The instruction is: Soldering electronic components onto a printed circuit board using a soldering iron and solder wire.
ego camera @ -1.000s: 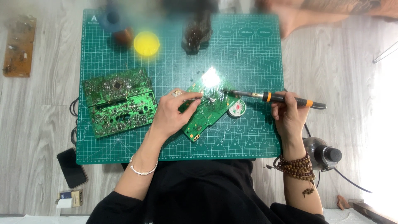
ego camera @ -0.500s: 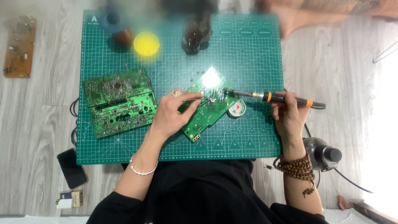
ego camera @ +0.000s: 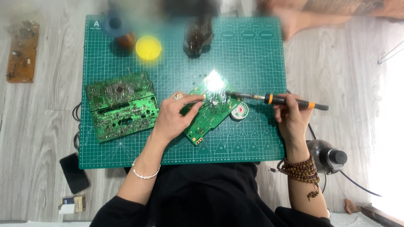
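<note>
A small green circuit board (ego camera: pixel 210 110) lies tilted in the middle of the green cutting mat (ego camera: pixel 252 63), with a bright glare on its upper end. My left hand (ego camera: pixel 174 117) rests on the board's left side and pinches thin tweezers (ego camera: pixel 194 101) that point right onto it. My right hand (ego camera: pixel 290 117) grips a black soldering iron (ego camera: pixel 273 99) with orange rings; its tip touches the board near the glare. A small round tin (ego camera: pixel 240 111) sits beside the board, just under the iron.
A larger green circuit board (ego camera: pixel 122 105) lies on the mat's left. A yellow round lid (ego camera: pixel 148 47), a blue object and a dark object stand along the far edge. Off the mat: a brown board (ego camera: pixel 22 52), a black phone (ego camera: pixel 75 172), a small box, a cable.
</note>
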